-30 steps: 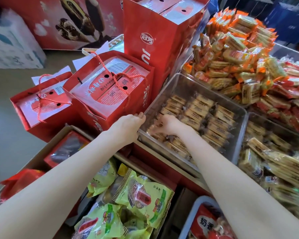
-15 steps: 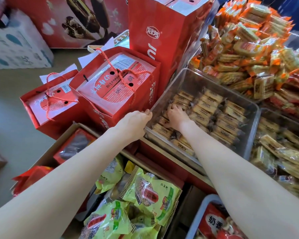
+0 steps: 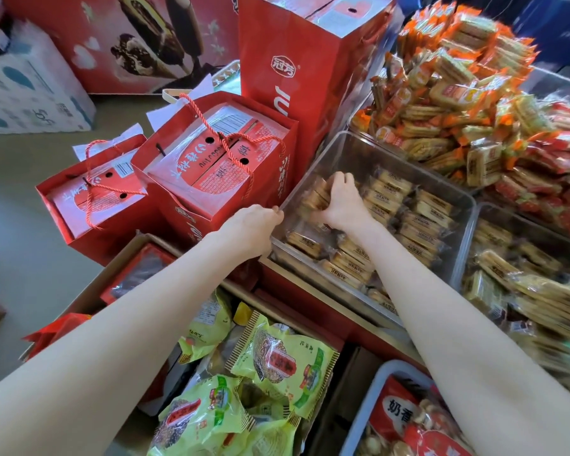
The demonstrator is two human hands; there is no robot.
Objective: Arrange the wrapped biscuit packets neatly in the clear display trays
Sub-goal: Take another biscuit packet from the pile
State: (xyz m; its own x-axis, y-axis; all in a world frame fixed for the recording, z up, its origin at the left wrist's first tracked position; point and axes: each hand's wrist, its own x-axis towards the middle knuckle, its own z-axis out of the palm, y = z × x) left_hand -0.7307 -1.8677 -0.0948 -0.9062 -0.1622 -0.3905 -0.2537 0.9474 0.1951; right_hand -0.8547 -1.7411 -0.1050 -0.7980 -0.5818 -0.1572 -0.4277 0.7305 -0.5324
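The right hand is curled round a small stack of brown biscuit packets in clear wrappers, lifted at the left end of the clear plastic display tray. The left hand grips the tray's near-left rim, steadying it. To do this well, I'd say keep the stack squeezed together and set it down edge-on, flush with the rows of packets already lined up just right of the hand, so the labels face one way. More packets lie flat under the wrist, near the front wall; they likely want straightening next. Red gift bags with rope handles stand just left of the tray.
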